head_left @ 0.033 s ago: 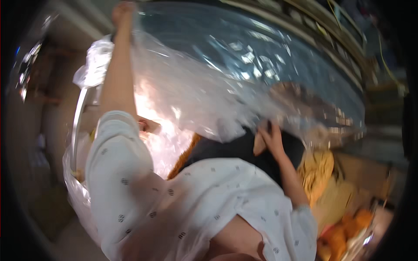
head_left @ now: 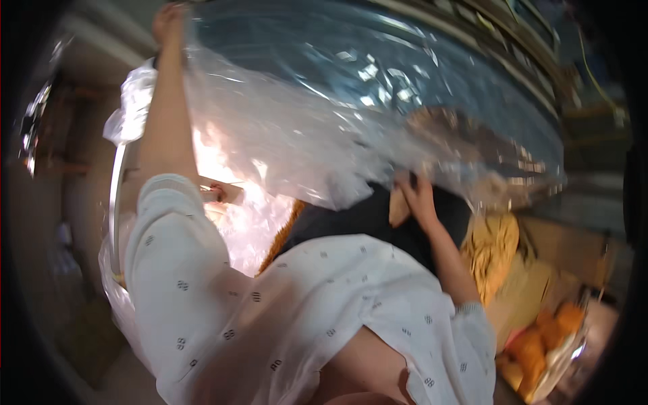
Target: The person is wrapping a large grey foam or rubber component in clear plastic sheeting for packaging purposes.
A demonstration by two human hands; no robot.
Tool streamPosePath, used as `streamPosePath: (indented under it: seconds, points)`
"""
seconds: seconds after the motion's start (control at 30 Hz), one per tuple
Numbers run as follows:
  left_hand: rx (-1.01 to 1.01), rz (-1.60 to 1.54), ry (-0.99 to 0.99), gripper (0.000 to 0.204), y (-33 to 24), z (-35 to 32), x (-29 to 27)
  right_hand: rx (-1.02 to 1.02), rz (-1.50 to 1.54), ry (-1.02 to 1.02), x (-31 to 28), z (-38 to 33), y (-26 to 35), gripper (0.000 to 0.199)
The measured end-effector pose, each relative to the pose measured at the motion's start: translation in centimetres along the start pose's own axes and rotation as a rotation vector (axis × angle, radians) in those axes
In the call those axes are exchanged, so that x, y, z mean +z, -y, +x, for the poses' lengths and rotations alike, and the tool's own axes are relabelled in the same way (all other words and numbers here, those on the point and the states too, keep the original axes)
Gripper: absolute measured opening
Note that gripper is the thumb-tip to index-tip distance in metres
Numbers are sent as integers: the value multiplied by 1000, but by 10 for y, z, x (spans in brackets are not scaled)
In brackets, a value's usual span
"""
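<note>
A large clear plastic sheet (head_left: 290,128) spreads across the upper middle, crumpled, with bright glints. My left hand (head_left: 169,21) is raised at the far left, at the sheet's upper left corner, its fingers closed on the plastic. My right hand (head_left: 418,199) is low and nearer my body, right of the middle. Its fingers are bent at the sheet's near edge and appear closed on it, though blur softens them. A tan shape beside this hand is unclear. Dark cloth (head_left: 337,226) lies over my lap under the sheet.
Brown fuzzy material (head_left: 287,239) shows beside the dark cloth. A white curved rod (head_left: 116,202) stands at left among plastic. Mustard-yellow cloth (head_left: 496,253) and an orange plush-like thing (head_left: 540,347) lie at right. Wooden rails (head_left: 520,64) run along the far right.
The whole view has shifted slightly, so most things sit a little further left and up. Both hands keep their places on the sheet.
</note>
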State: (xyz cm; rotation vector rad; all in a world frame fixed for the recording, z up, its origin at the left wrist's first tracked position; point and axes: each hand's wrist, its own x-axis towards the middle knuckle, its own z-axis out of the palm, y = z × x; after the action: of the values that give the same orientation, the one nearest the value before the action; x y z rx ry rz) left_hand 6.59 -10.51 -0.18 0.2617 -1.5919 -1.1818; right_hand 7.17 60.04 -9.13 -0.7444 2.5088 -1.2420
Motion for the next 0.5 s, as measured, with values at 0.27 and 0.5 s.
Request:
streamPosePath:
  seconds: [0.27, 0.5]
  points:
    - [19, 1039, 121, 31, -14, -7, 85, 151, 684, -43, -93, -33, 46, 13]
    - [-37, 1323, 301, 33, 18, 14, 39, -326, 1198, -294, -208, -46, 107, 26]
